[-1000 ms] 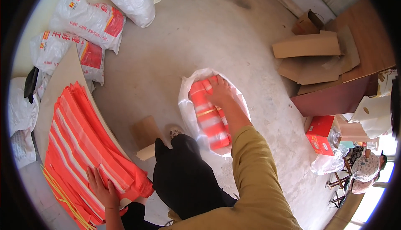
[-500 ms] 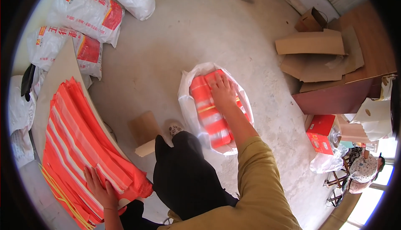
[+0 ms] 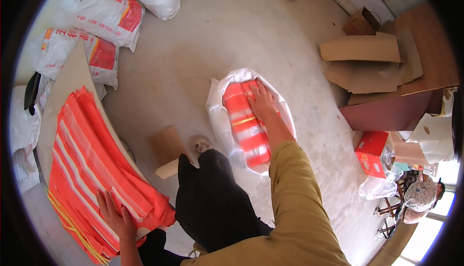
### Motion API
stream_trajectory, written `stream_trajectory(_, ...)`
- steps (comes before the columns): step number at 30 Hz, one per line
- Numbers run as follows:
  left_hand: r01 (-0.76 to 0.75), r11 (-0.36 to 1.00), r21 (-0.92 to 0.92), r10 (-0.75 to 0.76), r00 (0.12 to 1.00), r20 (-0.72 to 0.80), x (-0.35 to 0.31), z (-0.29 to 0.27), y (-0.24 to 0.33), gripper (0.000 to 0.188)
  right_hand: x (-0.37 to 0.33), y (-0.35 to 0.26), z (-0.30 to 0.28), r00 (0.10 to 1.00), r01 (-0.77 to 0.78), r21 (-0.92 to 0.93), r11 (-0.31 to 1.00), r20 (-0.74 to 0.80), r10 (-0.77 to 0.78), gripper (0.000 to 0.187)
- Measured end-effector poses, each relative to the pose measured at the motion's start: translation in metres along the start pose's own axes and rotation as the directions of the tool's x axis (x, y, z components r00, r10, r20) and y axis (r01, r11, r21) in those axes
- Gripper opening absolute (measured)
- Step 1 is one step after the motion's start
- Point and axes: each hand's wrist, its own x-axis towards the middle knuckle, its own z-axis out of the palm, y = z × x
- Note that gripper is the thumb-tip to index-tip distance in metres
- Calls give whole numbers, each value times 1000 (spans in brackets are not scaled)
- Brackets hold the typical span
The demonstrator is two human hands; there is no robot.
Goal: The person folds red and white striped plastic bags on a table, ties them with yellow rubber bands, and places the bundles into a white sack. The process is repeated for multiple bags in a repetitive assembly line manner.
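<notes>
A tall stack of red-and-white striped plastic bags (image 3: pixel 82 135) lies on a board at the left. My left hand (image 3: pixel 116 217) rests flat on its near end, fingers spread. Yellow ties (image 3: pixel 67 222) lie along the stack's near left edge. On the floor ahead stands an open white woven sack (image 3: pixel 220 116). Inside it are folded red-and-white striped bundles (image 3: pixel 246 135), one bound with a yellow band (image 3: pixel 243 121). My right hand (image 3: pixel 263 102) reaches into the sack and presses on the right-hand bundle with fingers stretched out. That bundle is partly covered by my hand and forearm.
Full white sacks (image 3: pixel 101 17) lie at the far left. A small cardboard piece (image 3: pixel 166 147) is near my shoe (image 3: pixel 202 144). To the right are an open cardboard box (image 3: pixel 362 48), a red box (image 3: pixel 372 152) and a seated person (image 3: pixel 420 193).
My right hand has shifted slightly right on the bundle, showing more of the left bundle and its yellow band. The left hand stays on the stack.
</notes>
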Motion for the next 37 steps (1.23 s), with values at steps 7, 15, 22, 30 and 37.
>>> stream_trajectory(7,9,999,-40,-9,1000,7,1,-7,8,61,-71,-4,-49,984,168,-51,985,77,-163,63)
stream_trajectory(15,20,998,-67,-19,1000,20,1,-10,11,62,-169,39,-6,993,115,-257,960,5,-118,69)
stream_trajectory(22,46,996,-75,-44,999,25,0,-13,13,62,-167,25,6,994,-18,-234,972,105,44,68)
stream_trajectory(30,29,996,-88,-27,999,23,-3,-16,11,64,-202,3,13,957,214,-282,935,-133,-259,61)
stream_trajectory(37,-39,988,-151,33,999,-40,3,-13,13,64,-273,-57,77,903,-35,794,607,286,-321,57)
